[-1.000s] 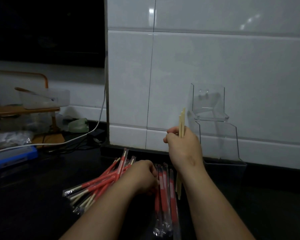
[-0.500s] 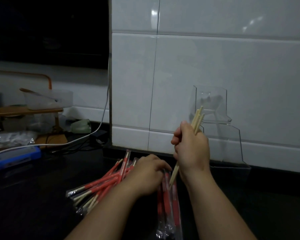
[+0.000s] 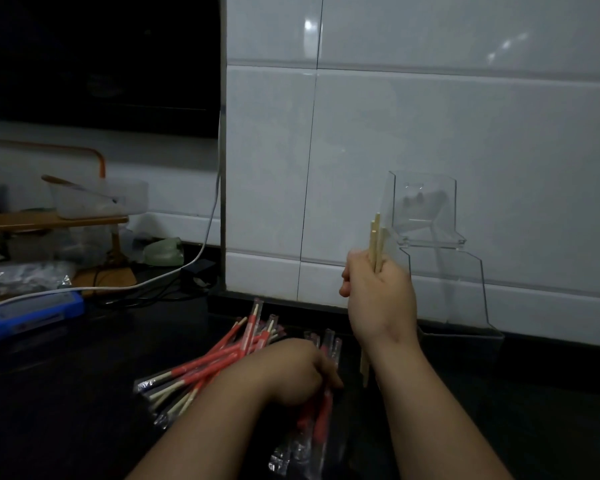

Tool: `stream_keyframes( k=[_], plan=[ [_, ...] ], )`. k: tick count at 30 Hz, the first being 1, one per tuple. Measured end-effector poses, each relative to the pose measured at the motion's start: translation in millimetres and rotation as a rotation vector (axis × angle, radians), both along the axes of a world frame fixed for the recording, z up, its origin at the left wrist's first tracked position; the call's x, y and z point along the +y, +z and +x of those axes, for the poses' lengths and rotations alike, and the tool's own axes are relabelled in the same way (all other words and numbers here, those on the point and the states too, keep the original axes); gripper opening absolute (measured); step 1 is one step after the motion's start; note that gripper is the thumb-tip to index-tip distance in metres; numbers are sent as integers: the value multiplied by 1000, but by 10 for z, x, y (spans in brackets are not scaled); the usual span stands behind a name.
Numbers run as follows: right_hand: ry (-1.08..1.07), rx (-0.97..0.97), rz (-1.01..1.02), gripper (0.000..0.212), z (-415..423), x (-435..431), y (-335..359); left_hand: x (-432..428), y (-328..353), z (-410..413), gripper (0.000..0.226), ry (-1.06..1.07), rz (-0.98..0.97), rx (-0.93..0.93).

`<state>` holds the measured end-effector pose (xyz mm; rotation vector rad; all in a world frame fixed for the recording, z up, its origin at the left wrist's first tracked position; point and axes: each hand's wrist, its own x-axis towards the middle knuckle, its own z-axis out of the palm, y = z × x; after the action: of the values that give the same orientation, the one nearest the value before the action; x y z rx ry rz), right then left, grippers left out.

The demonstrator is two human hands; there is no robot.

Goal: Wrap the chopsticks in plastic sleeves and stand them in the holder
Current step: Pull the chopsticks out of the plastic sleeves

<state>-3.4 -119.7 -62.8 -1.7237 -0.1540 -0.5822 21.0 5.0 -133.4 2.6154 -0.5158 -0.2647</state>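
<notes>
A small bundle of bare chopsticks (image 3: pixel 376 239), pale untreated wood with squared tips, stands almost upright in the right hand (image 3: pixel 378 299). The tips rise above the fist, and the lower ends show below the wrist, near the dark counter (image 3: pixel 66 393). The right hand is raised, its back towards the camera, with the fingers wrapped firmly round the sticks. It sits just left of and in front of the holder (image 3: pixel 426 209), not touching it.

The holder is clear, hard plastic, stepped in tiers, with a small open box at the top and a wider base below. It stands against the glossy white tiled wall (image 3: pixel 430 116).

A fanned heap of wrapped chopsticks (image 3: pixel 215 365) lies on the counter at lower centre. Each is in crinkly clear film with a red band, and pale wood shows at the ends. Beside them, running towards the viewer, lie more plastic sleeves (image 3: pixel 321 419), clear with red middles. Whether these are filled is too dim to tell.

The left hand (image 3: pixel 293 372) rests low, palm down, with its fingers curled onto those sleeves. Whether it actually pinches one is hidden under the hand.

To the left are a white cable (image 3: pixel 201 244), a blue box (image 3: pixel 32 311) and a translucent tub (image 3: pixel 97 199).
</notes>
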Motion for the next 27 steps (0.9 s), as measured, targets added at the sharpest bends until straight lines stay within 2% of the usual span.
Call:
stream_keyframes(
  k=[4,10,14,16,20,22,27],
  plan=[
    [17,189,-231,6,97,-18,-33,79,34,-1,44,82,29,2],
    [77,425,-485,11,307,7,-315,135,70,12,36,144,93,-47],
    [92,615,-388,18,397,74,-523,147,70,12,27,160,173,-80],
    [68,653,-414,16,423,92,-587,147,68,15,28,161,190,-80],
    [-45,609,-725,29,417,67,-628,147,62,26,29,172,194,-78],
    [-63,601,-806,30,404,56,-627,144,60,32,29,171,202,-77],
    [-83,624,-870,35,427,61,-637,140,57,25,31,173,205,-88]
  ],
)
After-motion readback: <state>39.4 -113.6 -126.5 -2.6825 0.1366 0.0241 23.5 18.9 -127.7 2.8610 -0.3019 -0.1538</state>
